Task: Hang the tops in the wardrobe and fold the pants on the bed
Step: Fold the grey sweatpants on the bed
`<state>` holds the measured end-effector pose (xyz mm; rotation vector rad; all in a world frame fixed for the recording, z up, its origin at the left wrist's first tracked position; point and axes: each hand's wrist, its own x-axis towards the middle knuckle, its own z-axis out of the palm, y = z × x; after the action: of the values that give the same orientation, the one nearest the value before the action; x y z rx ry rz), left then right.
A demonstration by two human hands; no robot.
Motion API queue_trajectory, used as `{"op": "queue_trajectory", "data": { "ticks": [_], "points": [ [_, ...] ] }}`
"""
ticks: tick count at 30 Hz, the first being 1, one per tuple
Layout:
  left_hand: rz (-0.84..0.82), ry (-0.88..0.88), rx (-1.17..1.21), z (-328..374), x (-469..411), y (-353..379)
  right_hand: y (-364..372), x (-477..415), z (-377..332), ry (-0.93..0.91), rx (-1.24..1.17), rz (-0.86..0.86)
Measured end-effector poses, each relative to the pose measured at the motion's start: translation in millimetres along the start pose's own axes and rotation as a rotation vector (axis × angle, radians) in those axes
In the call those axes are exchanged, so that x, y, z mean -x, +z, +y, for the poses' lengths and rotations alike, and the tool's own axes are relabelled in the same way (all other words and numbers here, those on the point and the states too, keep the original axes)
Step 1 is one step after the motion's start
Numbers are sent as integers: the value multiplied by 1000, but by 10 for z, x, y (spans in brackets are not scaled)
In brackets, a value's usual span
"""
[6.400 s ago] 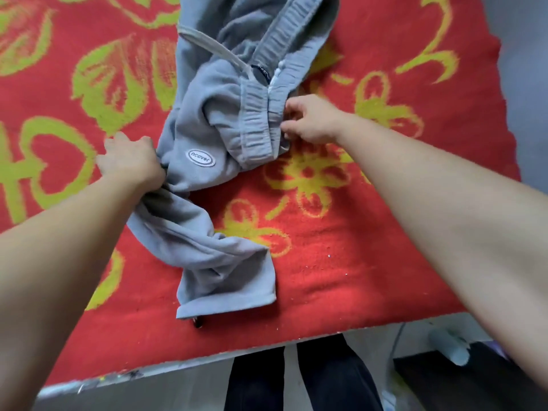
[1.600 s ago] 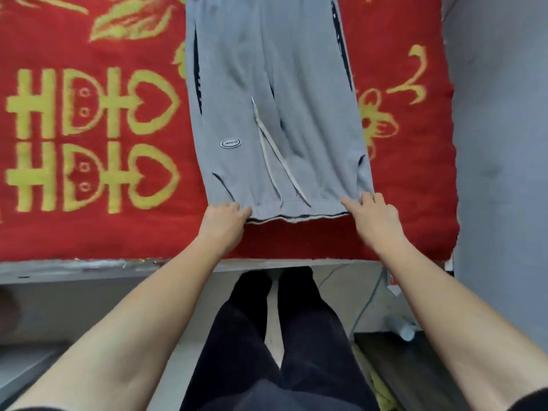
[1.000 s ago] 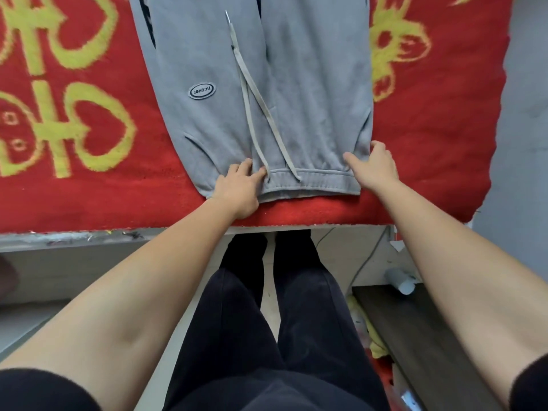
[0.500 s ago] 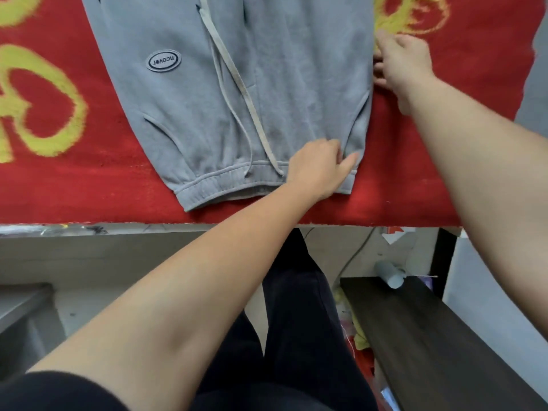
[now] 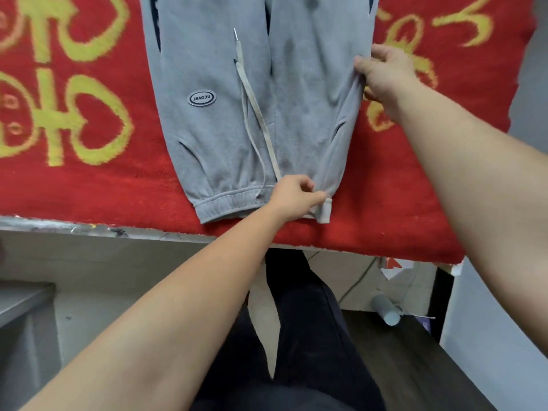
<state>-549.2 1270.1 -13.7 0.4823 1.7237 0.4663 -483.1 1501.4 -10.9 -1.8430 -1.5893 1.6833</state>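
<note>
Folding the grey sweatpants (image 5: 213, 137), laid flat on the bed (image 5: 89, 197), lengthwise: the left hand (image 5: 292, 200) pinches the waistband (image 5: 231, 201) near its right corner and the right hand (image 5: 385, 72) grips the outer seam. Both should lift together, carry leftward and align the leg edges.

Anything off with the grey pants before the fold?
The drawstring lies loose, trailing up the front of the grey pants rather than tucked in. Faint darker blotches mark one leg, possibly stains. The waistband corner is lifted only because the left hand pinches it.
</note>
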Motion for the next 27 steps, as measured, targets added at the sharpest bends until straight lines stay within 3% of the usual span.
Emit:
{"op": "queue_trajectory", "data": {
  "ticks": [5, 10, 13, 17, 21, 23, 27],
  "points": [
    [47, -93, 239, -297, 317, -945, 874, 140, -529, -298, 142, -20],
    [249, -154, 237, -879, 398, -1658, 2063, 381, -916, -539, 392, -99],
    [359, -209, 167, -1283, 295, -1856, 2684, 404, -851, -557, 477, -185],
    [288, -252, 160, -1658, 163, -1884, 3230, 394, -597, -497, 586, -262],
    [260, -243, 174, -1783, 63, -1894, 3281, 418, -459, -471, 725, -358],
    [257, -244, 177, -1760, 48, -1917, 3143, 482, -424, -475, 641, -284],
    [293, -269, 354, -1546, -11, -1959, 2567, 631, -231, -395, 492, 117]
  ]
}}
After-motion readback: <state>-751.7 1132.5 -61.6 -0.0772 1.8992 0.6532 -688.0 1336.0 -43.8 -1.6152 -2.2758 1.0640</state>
